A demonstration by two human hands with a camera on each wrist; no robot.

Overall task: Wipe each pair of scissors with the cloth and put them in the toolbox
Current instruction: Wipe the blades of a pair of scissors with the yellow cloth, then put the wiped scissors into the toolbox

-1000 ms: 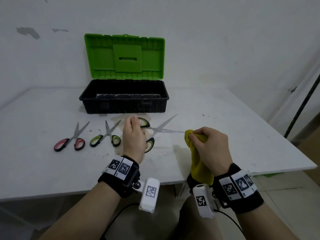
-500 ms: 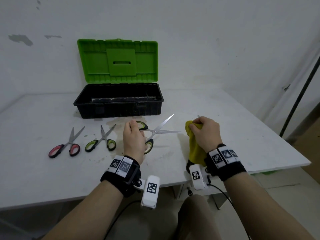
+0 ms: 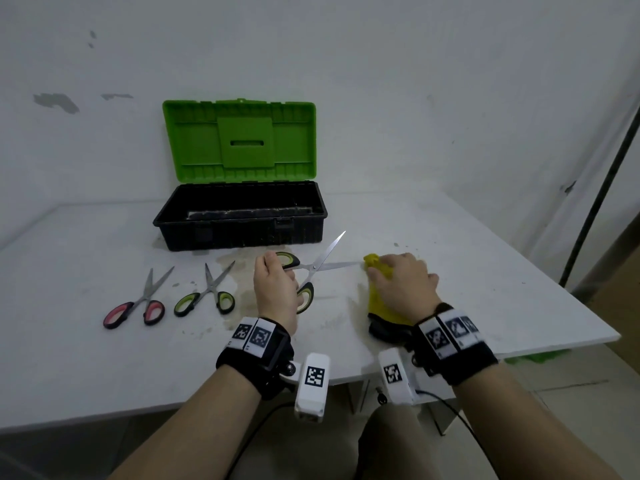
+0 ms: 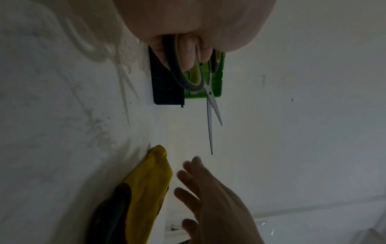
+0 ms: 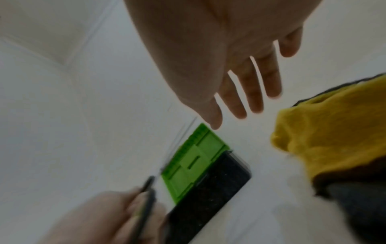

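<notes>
My left hand (image 3: 273, 275) grips the handles of green-and-black scissors (image 3: 314, 267), held just above the table with the blades spread and pointing right. In the left wrist view the scissors (image 4: 211, 105) hang from my curled fingers. The yellow cloth (image 3: 379, 301) lies on the table to the right of the blade tips. My right hand (image 3: 398, 278) hovers over it with straight, spread fingers (image 5: 250, 85) and holds nothing; the cloth (image 5: 325, 137) lies apart from them. The black toolbox (image 3: 239, 233) stands behind with its green lid (image 3: 239, 143) up.
Red-handled scissors (image 3: 138, 304) and a second green-handled pair (image 3: 207, 294) lie on the white table (image 3: 69, 358) to the left of my left hand. The table's right edge runs close beside the cloth. A dark pole (image 3: 599, 192) leans at the far right.
My right hand has lowered the cloth onto the table and let go of it, the fingers now straight. The left hand still holds the scissors in about the same place.
</notes>
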